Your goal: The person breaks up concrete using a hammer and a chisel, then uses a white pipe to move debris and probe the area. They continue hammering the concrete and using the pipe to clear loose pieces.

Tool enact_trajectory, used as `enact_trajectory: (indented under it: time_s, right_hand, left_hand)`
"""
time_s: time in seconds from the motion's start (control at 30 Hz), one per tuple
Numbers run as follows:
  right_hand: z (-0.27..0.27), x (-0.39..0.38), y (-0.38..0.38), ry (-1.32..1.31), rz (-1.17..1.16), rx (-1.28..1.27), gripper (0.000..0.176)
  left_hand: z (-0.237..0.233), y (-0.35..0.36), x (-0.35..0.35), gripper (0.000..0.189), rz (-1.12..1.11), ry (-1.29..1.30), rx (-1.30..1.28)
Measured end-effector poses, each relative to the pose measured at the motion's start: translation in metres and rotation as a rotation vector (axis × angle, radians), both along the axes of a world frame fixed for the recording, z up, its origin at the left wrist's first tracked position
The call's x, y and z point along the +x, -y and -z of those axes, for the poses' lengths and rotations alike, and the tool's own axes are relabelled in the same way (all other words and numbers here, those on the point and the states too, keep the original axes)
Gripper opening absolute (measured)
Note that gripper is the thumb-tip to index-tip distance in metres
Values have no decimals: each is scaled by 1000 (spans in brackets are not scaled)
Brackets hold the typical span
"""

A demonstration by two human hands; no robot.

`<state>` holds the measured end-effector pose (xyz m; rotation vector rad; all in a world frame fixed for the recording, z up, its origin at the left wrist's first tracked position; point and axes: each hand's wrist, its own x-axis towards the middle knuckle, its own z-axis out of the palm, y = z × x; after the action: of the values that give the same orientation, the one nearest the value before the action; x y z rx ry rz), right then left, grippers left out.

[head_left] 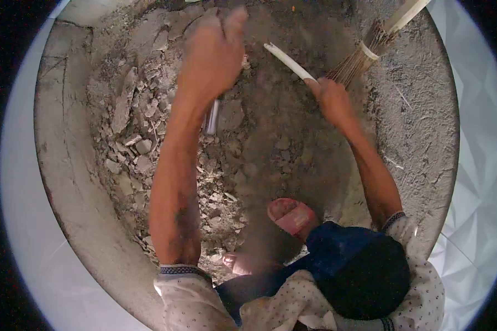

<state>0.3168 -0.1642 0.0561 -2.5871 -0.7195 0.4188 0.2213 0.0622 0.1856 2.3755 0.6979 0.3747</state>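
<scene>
My left hand (212, 60) is over the rubble at the upper left, smeared by motion; one finger points up and the others are too blurred to read. Below its wrist shows a short shiny, pale object (212, 118), partly hidden by my forearm. On the right, my right hand (331, 99) is closed around the lower end of a thin white stick or tube (288, 60), which slants up to the left. Just beyond that hand lies a bundle of thin brown twigs (356, 63) with a pale band around it.
Broken grey chunks (143, 146) and dust cover the ground inside a curved concrete rim (66, 182). A pale wooden piece (406, 15) lies at the upper right. Two feet in pink sandals (299, 219) stand on the dirt, below the hands.
</scene>
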Motion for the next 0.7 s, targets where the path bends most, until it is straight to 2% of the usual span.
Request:
enact_trajectory:
  time_s: [0.03, 0.13, 0.23, 0.27, 0.33, 0.4, 0.5, 0.6, 0.7]
  right_hand:
    - [-6, 0, -2, -13, 13, -3, 49]
    - [-16, -4, -6, -28, 36, -8, 48]
    - [-19, -3, -6, -28, 9, -26, 48]
    - [-19, -3, -5, -31, -7, -37, 48]
    - [-18, -4, -4, 5, -25, -8, 47]
    - [-14, -4, 0, 29, -20, -31, 47]
    - [-10, -5, -4, 16, -6, -104, 49]
    - [-19, 0, -4, -1, -1, -135, 49]
    - [-21, 1, -6, 17, -46, -136, 50]
  left_hand:
    - [-7, -3, 6, 46, -62, 58, 41]
    - [3, 9, 24, 76, -307, 337, 43]
    - [54, 24, 11, 45, -197, 259, -60]
    - [64, 23, 0, 46, 40, -21, 55]
    - [65, 11, -12, 46, 201, -335, 54]
    - [63, -2, -9, 45, 54, -396, -184]
    - [11, -4, -13, 45, -5, -147, -309]
    - [21, 3, 0, 44, -274, 210, 42]
    - [46, 33, -1, 44, -364, 203, -132]
